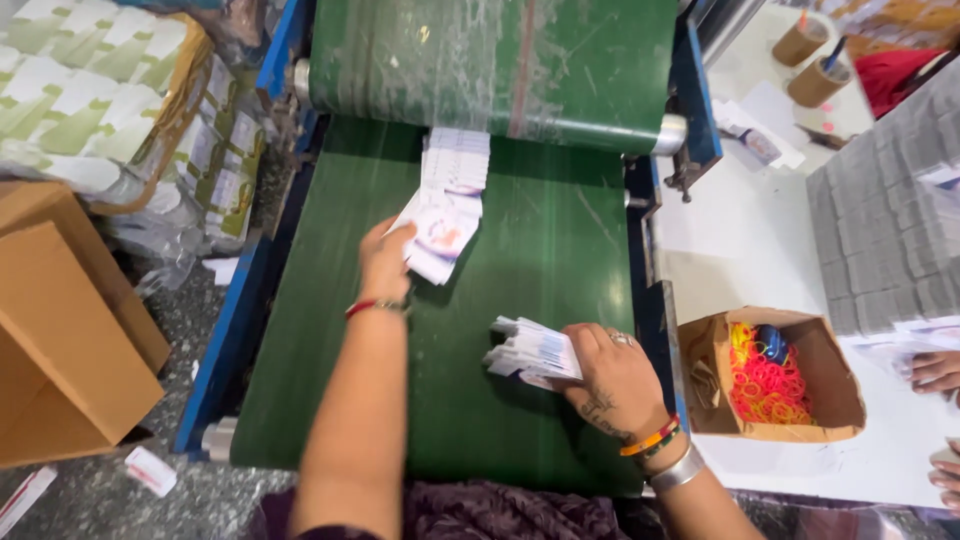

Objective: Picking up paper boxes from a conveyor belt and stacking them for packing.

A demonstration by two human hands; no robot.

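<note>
My right hand (615,375) is nearest to me, low on the green belt (330,330), closed over a squared-up bundle of flat white packets (530,352). Thumb and fingers are wrapped around the bundle's right end, so the left end sticks out free and rests on the belt. If I slacken that hold, I judge the loose end could fan open and the packets slide apart across the belt.

Just beyond the belt's right edge stands an open cardboard box (700,375) of bright rubber bands (765,385) on the white table (740,240). Another person's fingers (938,370) show at the table's far right edge, apart from mine.

Farther up, my left hand (385,260) reaches out to the overlapping row of packets (450,205) that trails down from under the roller (480,125). My fingers are curled, pinching the lower left edge of the nearest packets; how many I have caught I cannot tell. The row lies shingled and a little askew. The risk here, as I judge it, is that a pull from one corner would skew the row, or the packets would pile up against my hand and spill sideways.

Off to the left, cartons (70,330) and wrapped stacks (100,90) sit well apart from the belt.
</note>
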